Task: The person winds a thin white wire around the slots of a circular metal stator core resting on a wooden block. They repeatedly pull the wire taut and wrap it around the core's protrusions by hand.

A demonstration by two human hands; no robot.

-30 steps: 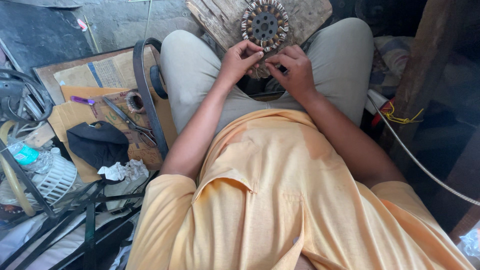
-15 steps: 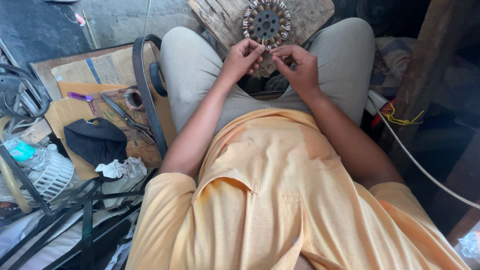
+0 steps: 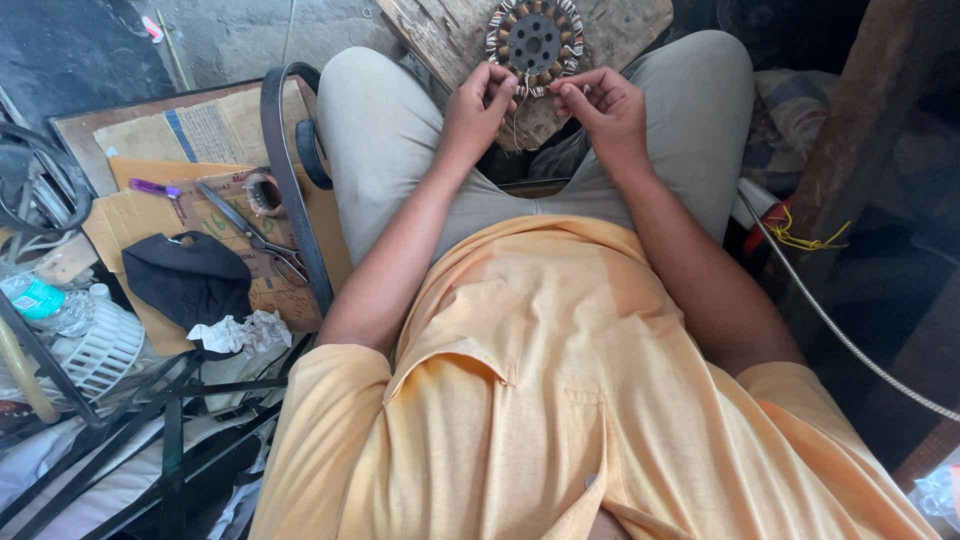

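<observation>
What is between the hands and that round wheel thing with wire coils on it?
Nothing visible. The left hand and right hand both reach the lower rim of the round coil-wound disc, fingertips right at its edge.

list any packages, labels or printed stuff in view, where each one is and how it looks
Plastic bottle: far left edge, lying down, clear with a blue-green label.
Flattened cardboard: on the floor left of the person's leg, brown, with green printing under the scissors.
No signs or screens in view.
</observation>
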